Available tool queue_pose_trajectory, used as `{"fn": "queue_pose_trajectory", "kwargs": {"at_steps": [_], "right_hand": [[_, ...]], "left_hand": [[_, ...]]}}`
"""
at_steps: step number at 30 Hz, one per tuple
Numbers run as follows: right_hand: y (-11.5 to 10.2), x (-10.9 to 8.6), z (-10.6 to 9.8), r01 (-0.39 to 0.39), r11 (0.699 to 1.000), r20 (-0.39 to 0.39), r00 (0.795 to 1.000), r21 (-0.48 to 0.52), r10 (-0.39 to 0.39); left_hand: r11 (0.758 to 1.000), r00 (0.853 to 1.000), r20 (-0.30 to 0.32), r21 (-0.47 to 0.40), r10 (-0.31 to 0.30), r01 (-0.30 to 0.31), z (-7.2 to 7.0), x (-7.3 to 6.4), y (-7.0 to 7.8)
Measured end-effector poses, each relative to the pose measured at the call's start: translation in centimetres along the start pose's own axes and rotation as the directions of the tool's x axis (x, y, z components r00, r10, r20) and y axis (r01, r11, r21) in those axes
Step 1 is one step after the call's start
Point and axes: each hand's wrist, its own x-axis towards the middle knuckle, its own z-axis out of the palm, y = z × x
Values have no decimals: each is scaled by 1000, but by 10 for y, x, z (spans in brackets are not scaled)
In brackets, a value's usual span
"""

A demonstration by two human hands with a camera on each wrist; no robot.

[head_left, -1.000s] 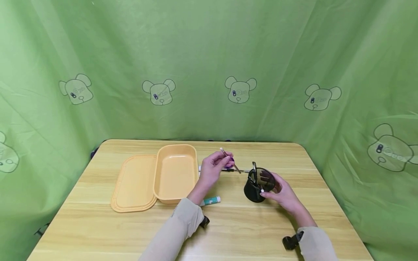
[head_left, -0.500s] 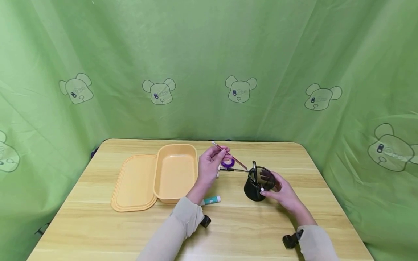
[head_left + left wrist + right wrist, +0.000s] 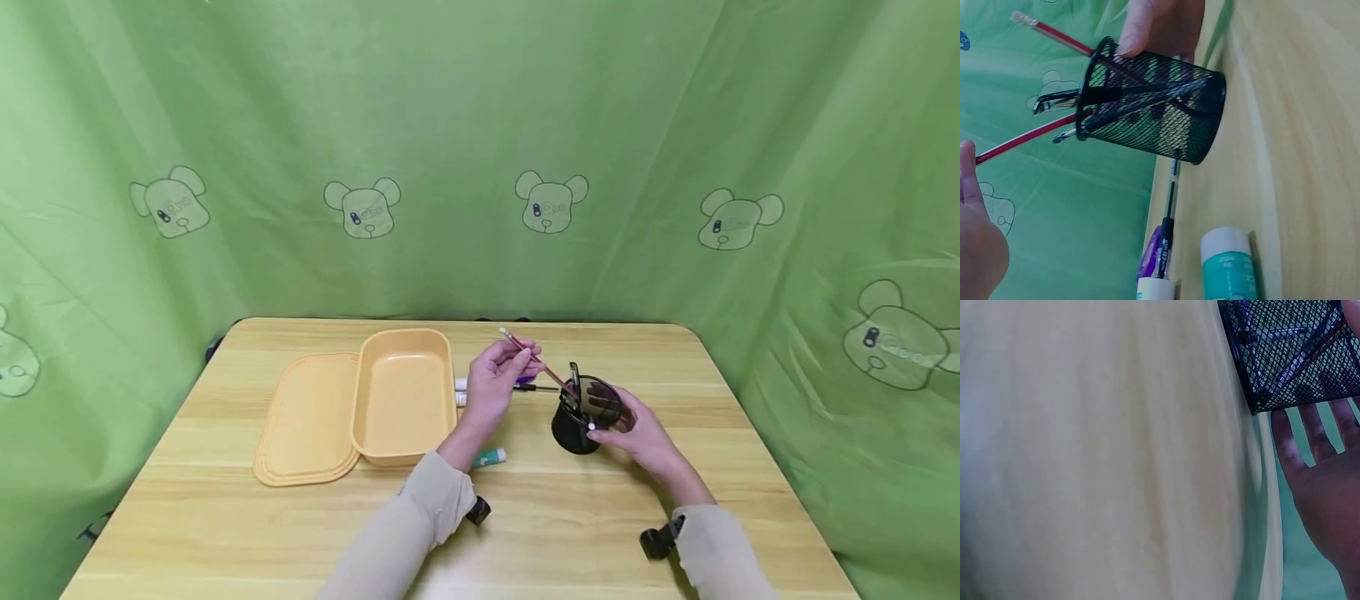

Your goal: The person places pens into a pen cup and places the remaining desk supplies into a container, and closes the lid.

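Note:
My left hand pinches a red pencil with a white eraser end between thumb and fingers. The pencil slants down to the right, and its lower end is inside the mouth of a black mesh pen holder. Around the holder's side, my right hand grips with the thumb near the rim and the fingers behind. Through the mesh, the left wrist view shows another red pencil and dark pens leaning inside. The right wrist view has fingers spread against the holder's far side.
A yellow-orange box stands left of my left hand, its lid lying beside it. Nearby on the table lie a teal glue stick, white-capped tubes, a black pen and a purple roll.
My left hand has swung the pencil into line with the holder and moved right, bringing its lower end into the mouth. My right hand and the holder have shifted slightly left.

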Motion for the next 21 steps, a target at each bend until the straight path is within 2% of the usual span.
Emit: {"fn": "queue_pose_trajectory", "kwargs": {"at_steps": [5, 15, 21], "right_hand": [[1, 4, 2, 14, 1000, 9, 1000, 26, -14], [-1, 5, 4, 33, 998, 7, 999, 50, -33], [-1, 5, 3, 33, 999, 13, 999, 30, -34]], "left_hand": [[1000, 999, 28, 18, -24, 23, 2, -1, -5], [998, 997, 79, 54, -25, 21, 4, -3, -13], [998, 995, 96, 64, -32, 26, 5, -5, -14]]}}
